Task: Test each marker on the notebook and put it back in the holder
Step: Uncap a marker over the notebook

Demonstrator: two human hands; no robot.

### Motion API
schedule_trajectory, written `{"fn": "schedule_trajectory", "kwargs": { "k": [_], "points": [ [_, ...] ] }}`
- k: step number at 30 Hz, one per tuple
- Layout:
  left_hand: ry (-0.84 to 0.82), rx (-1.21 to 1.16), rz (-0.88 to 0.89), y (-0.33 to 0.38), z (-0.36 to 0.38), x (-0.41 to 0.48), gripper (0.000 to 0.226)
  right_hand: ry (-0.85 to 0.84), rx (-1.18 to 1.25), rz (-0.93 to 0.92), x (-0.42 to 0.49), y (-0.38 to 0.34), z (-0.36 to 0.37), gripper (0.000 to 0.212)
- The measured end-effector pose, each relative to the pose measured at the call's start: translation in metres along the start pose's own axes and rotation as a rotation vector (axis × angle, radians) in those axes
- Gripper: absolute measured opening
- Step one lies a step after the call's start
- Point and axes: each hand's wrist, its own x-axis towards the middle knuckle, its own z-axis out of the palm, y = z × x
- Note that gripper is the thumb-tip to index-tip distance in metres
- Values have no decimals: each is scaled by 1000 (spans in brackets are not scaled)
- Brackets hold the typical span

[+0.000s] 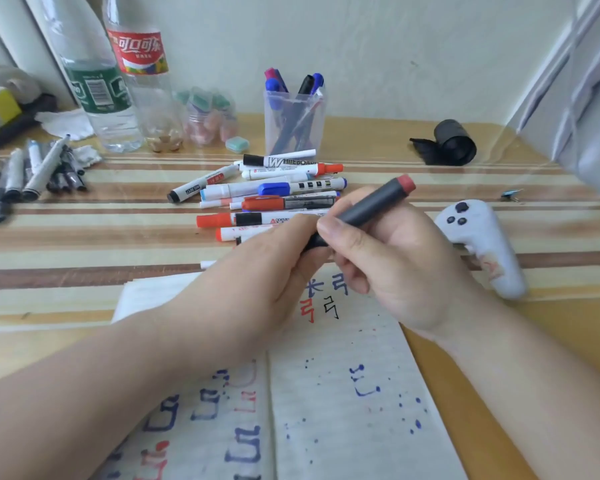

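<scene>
Striped desk [84, 237]: left hand [257, 282] and right hand [395, 265] curl fingers [336, 230] round grey marker [371, 206].

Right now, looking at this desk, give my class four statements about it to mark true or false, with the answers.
1. The left hand and the right hand both hold the grey marker with a red end. True.
2. The clear holder is empty. False: several markers stand in it.
3. The notebook page is blank. False: it bears blue, red and black marks.
4. A white controller lies right of the notebook. True.
</scene>
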Motion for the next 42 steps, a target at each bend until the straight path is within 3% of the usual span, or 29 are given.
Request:
{"fn": "schedule_trajectory", "kwargs": {
  "k": [3,10,14,16,18,20,23,26,30,35,42],
  "points": [
    [-38,-58,-12,-2,0,0,36,2,-33,13,-2,-1,3,17],
    [-3,-261,-42,1,0,1,27,13,158,-19,-5,-9,6,16],
    [-60,-558,-186,-6,0,-2,38,351,208,-42,2,-11,-11,22],
    [-61,-604,-195,-10,0,-2,38,521,240,-90,6,-13,-28,27],
    [-86,-575,-200,-12,1,-1,42,574,171,-43,9,-14,-40,38],
    [-114,-468,-197,-13,2,0,54,480,30,137,7,-16,-44,44],
    [-127,-319,-171,-13,5,-1,57,129,-199,389,-1,-29,-38,36],
    [-106,-247,-159,-13,5,-1,63,-64,-194,484,-6,-40,-35,40],
    [-86,-280,-150,-14,5,-1,63,-106,-152,433,-12,-28,-39,6],
    [-67,-308,-164,-17,5,2,65,-64,-48,354,-15,0,-41,7],
    [-61,-377,-181,-22,9,5,61,-103,-264,209,-9,11,-38,19]
  ]
}}
